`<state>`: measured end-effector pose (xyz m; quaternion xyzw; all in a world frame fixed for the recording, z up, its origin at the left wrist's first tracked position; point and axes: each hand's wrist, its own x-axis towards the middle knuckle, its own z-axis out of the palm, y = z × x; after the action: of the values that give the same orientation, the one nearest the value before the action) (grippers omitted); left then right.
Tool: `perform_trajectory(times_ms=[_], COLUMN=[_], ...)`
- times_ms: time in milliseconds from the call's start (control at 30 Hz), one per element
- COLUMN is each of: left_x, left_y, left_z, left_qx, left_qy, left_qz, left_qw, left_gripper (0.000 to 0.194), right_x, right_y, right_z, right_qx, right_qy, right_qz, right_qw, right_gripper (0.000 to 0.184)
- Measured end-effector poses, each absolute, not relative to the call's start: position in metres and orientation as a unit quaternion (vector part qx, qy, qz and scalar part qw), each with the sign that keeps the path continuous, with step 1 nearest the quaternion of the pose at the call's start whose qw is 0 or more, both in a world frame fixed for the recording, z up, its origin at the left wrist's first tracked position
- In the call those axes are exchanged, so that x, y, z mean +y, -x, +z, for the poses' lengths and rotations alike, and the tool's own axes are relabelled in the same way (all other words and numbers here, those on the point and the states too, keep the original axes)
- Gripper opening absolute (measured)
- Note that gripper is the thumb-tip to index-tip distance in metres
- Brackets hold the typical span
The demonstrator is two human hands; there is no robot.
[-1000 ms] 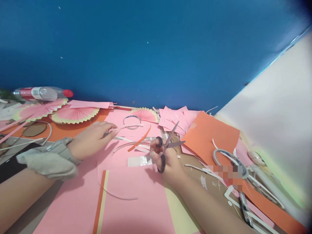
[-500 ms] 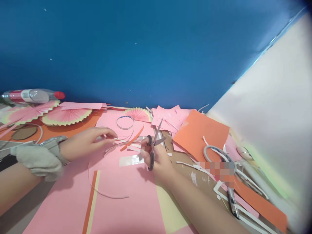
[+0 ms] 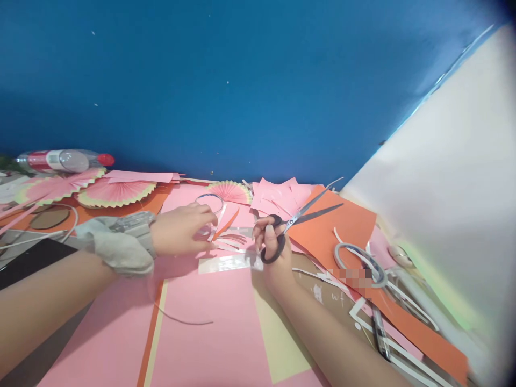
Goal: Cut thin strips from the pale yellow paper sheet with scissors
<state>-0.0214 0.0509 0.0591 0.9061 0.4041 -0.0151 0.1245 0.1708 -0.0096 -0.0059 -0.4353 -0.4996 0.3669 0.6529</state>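
left hand (image 3: 183,230) and right hand (image 3: 279,273) above pink paper (image 3: 209,344), scissors (image 3: 291,221) in the right, blades spread.
nearest, on the pink paper, a thin curved strip (image 3: 186,321); beyond, a shiny clear piece (image 3: 226,262), just beside the right hand, with fingers hooked through the scissors' loops and blade tips over or above an orange sheet (image 3: 346,226), contact impossible to tell. to the left, the left hand, thumb and fingertips apart, curved over loose paper strips (image 3: 231,243); no strip visibly gripped. could scatter or crease the strips by pressing down among them; could nick the orange sheet by closing the blades too low; could pick up the clear piece, if sticky, by brushing it. farther back, a pleated pink fan (image 3: 229,191), then a blue wall (image 3: 226,107).
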Motion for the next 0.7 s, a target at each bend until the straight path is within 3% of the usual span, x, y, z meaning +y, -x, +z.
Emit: perform_trajectory(times_ms=[167, 300, 700], left_x=[0.049, 0.05, 0.047], left_y=[0.007, 0.009, 0.055], left_z=[0.046, 0.042, 0.058], left_qx=[0.3, 0.282, 0.337], left_qy=[-0.951, -0.958, -0.909], left_qz=[-0.042, -0.036, 0.02], left_qw=[0.063, 0.037, 0.245], left_gripper=[0.019, 0.024, 0.025], right_x=[-0.008, -0.009, -0.009], right_y=[-0.172, -0.172, -0.172], right_z=[-0.007, -0.006, -0.006], right_qx=[-0.506, -0.515, -0.52], right_qy=[0.442, 0.444, 0.442], right_qz=[0.363, 0.367, 0.375], right_qw=[0.645, 0.635, 0.627], right_gripper=[0.022, 0.02, 0.019])
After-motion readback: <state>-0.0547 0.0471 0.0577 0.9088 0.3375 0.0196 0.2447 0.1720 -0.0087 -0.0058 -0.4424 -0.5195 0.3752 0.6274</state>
